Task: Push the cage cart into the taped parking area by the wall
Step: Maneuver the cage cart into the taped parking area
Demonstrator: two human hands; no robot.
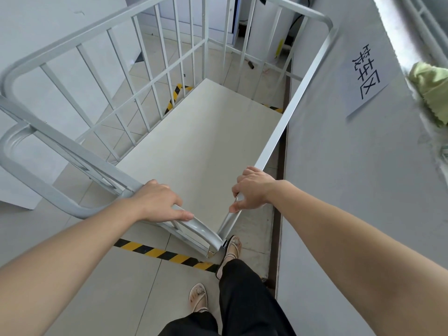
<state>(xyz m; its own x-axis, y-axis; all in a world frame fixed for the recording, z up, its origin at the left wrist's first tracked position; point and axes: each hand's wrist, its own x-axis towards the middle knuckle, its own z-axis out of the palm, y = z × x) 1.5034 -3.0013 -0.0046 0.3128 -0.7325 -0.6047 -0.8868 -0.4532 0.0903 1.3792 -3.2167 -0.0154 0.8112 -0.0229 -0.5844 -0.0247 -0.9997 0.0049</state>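
The grey metal cage cart (206, 141) stands right below me with barred sides and a bare pale deck. Its right side runs close along the grey wall (339, 190). My left hand (160, 202) grips the near top rail of the cart. My right hand (252, 187) grips the right top rail near the corner. Yellow-and-black floor tape (164, 254) crosses the tiles under the cart's near corner. More of the floor tape shows through the left bars (175, 94) and past the deck's far right edge (275, 108).
A paper sign with black characters (367, 73) is stuck on the wall to the right. A green cloth (431, 86) lies on a ledge above it. A white cabinet (266, 27) and a small dark object (249, 63) stand beyond the cart. My sandalled feet (213, 275) are beside the tape.
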